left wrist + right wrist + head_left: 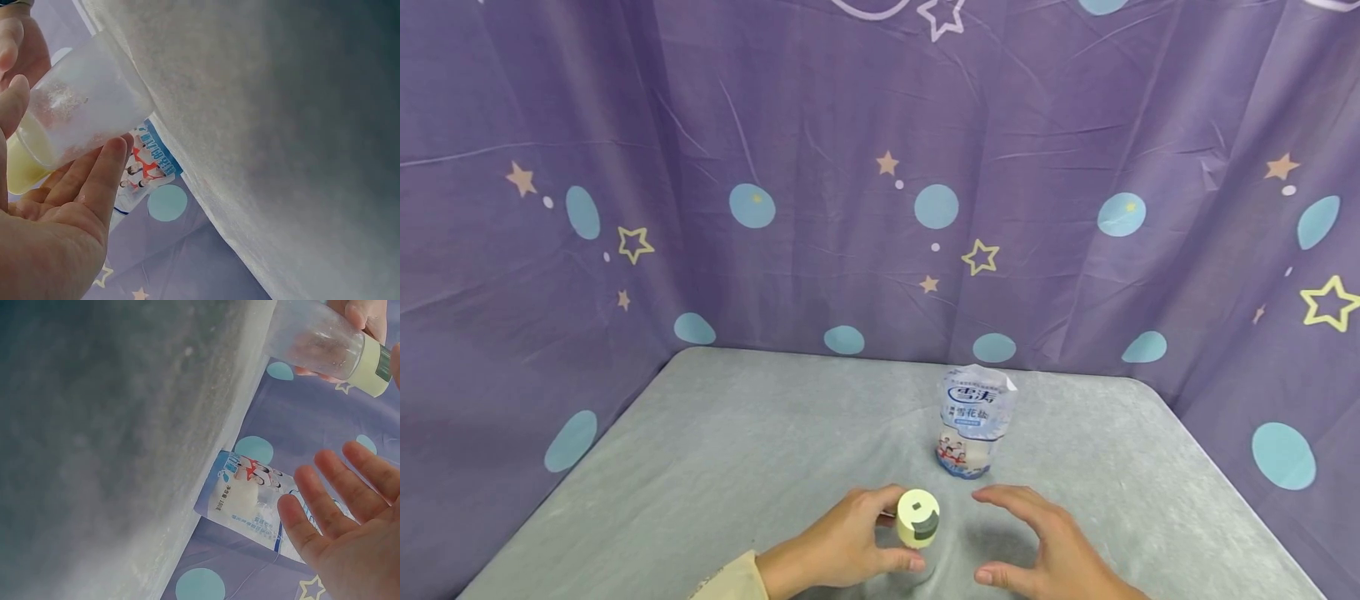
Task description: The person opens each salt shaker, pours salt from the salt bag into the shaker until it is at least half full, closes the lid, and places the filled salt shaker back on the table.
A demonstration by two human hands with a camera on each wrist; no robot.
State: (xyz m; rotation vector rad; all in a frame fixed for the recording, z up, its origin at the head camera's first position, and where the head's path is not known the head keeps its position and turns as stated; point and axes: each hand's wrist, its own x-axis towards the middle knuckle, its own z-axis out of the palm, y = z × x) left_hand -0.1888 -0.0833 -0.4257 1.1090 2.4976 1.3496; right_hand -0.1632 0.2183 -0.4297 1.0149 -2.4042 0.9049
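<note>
A clear seasoning bottle with a pale yellow cap (917,507) stands on the table, seen from above in the head view. Its see-through body (94,100) shows in the left wrist view, with whitish patches on the wall. My left hand (846,537) holds this bottle from the left, thumb on the near side and fingers on the far side. To the bottle's right my right hand (1056,546) hovers apart from it, fingers spread and thumb away from them, holding nothing. Behind both hands a white and blue salt bag (973,425) stands upright.
The table (760,442) has a pale grey-green cloth cover. Purple curtains (842,125) with stars and blue dots hang behind it and along both sides. A cream sleeve (733,581) covers the left forearm.
</note>
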